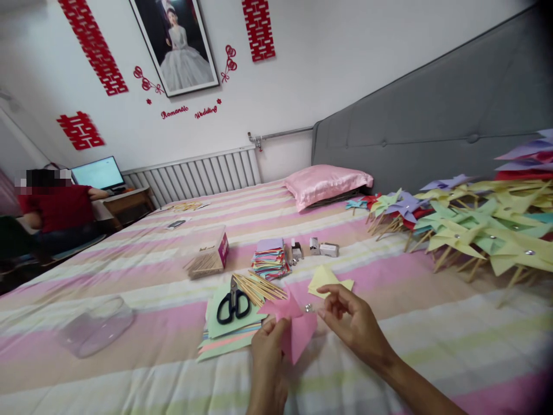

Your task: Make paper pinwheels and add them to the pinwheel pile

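One pinwheel [297, 324] in left grip [268, 349]

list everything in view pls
Bedcover: one, multicoloured, below
Pinwheel: one, pink, held
Metal pieces: several, silver, beside pinwheel
Paper: some, yellow, on bedcover
Sheets: several, mostly green, on bedcover
Scissors: one, black, on sheets
Loose sticks: many, tan, by scissors
Paper squares: many, mixed, bedcover centre
Boxes: three, whitish, beside squares
Stick container: one, clear, by squares
Tub: one, clear, left
Standing pinwheels: many, mixed, right
Headboard: one, grey, right
Pillow: one, pink, by headboard
Radiator: one, pale, far wall
Portrait: one, black frame, wall
Decorations: several, red, wall
Desk: one, brown, left
Monitor: one, blue, on desk
Person: one, red top, left
Left hand: one, on pinwheel
Right hand: one, near metal pieces
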